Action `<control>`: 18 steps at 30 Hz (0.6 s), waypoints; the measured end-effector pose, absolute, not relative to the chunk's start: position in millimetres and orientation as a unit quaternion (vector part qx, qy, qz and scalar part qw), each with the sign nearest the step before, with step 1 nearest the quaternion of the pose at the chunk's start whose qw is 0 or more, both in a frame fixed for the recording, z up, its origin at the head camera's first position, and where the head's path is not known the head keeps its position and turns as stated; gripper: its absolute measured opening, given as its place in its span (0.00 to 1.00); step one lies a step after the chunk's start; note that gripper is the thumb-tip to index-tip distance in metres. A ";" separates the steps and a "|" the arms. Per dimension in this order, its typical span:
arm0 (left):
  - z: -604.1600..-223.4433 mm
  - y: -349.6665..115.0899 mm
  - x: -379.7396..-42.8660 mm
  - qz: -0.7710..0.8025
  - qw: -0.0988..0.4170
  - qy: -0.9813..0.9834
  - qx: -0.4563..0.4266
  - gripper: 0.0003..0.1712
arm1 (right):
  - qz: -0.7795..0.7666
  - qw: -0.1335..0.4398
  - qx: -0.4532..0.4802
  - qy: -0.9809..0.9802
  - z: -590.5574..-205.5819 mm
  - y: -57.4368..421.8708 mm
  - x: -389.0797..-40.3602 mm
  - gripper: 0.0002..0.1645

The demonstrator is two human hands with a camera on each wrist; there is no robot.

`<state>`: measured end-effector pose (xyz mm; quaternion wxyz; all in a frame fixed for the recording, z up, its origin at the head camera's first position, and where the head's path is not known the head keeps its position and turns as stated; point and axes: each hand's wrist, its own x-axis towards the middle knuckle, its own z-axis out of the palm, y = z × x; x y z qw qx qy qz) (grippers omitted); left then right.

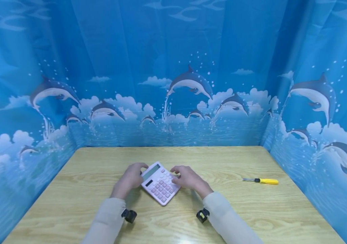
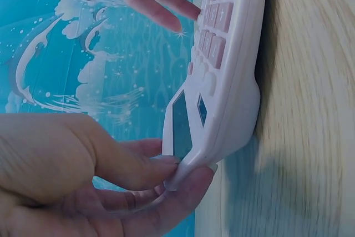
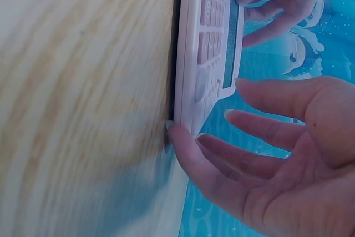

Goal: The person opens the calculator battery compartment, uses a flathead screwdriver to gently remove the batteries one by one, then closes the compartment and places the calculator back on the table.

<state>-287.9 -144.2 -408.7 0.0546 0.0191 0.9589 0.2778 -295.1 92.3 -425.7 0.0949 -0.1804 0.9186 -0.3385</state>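
Observation:
A pale pink calculator [image 1: 162, 185] lies turned at an angle on the wooden table, its display toward the far left. My left hand [image 1: 132, 176] pinches the display-end corner, thumb on top and fingers curled beneath, as the left wrist view shows at the calculator's edge [image 2: 230, 90]. My right hand [image 1: 187, 177] is at the opposite side with fingers spread and loosely bent. In the right wrist view one fingertip [image 3: 176, 131] meets the lower edge of the casing, while the thumb stays above the face near the display.
A screwdriver [image 1: 266, 181] with a yellow handle and thin metal shaft lies on the right of the table [image 1: 237, 210]. A blue curtain [image 1: 149, 40] printed with dolphins hangs around the back and sides. Each wrist wears a small black camera [image 1: 129, 215].

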 end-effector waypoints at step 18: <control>-415.9 -137.0 -287.8 0.304 0.030 0.951 0.036 0.35 | -0.339 0.097 -0.152 0.923 -431.6 99.5 -292.1 0.21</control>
